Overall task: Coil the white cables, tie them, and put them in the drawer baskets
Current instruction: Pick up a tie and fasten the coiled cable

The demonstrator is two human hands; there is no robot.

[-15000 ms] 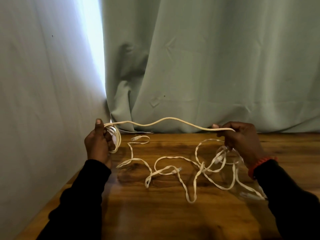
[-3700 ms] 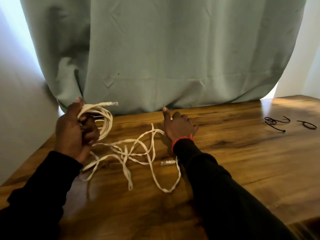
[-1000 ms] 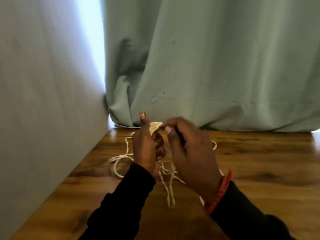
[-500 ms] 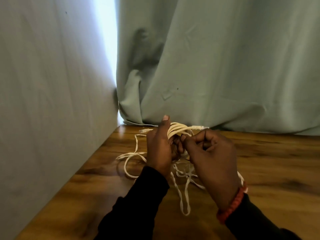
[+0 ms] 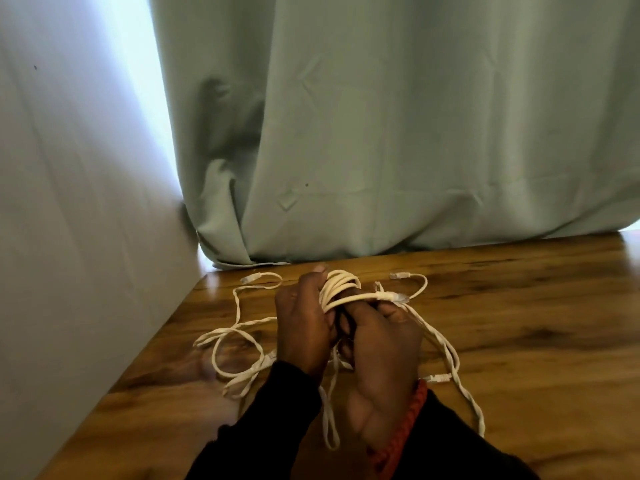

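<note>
My left hand [image 5: 304,327] grips a coil of white cable [image 5: 341,287] just above the wooden table [image 5: 519,341], thumb up along the loops. My right hand [image 5: 384,355] is pressed against it from the right, fingers curled at the coil's lower side; what they pinch is hidden. A plug end [image 5: 398,297] of the coil sticks out to the right over my right hand. More loose white cable [image 5: 235,344] lies in loops on the table to the left, and other strands [image 5: 450,355] trail right and below my hands.
A grey wall [image 5: 86,237] runs along the table's left edge. A green curtain [image 5: 381,133] hangs behind the table's far edge. No drawer or baskets are in view.
Both hands have stayed together at the coil. The coil's plug end now points right across the top of my right hand, which sits lower on the coil than before.
</note>
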